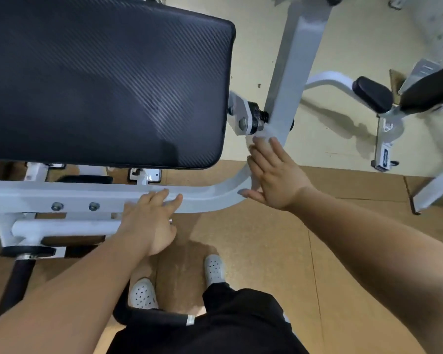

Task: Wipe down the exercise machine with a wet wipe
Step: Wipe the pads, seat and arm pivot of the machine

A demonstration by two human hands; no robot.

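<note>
The exercise machine has a large black padded seat (100,80) on a white metal frame (87,198). My left hand (151,223) rests flat on the frame's horizontal bar, fingers spread, holding nothing I can see. My right hand (274,175) lies flat against the curved corner where the bar rises into the grey upright post (292,72). A white wet wipe (262,134) shows just beyond its fingertips, pressed against the post near the black bolt (258,118).
A second white machine with black pads (374,94) stands at the right. A black weight peg and handle (21,274) stick out at lower left. My feet in white shoes (143,293) stand on brown floor mats.
</note>
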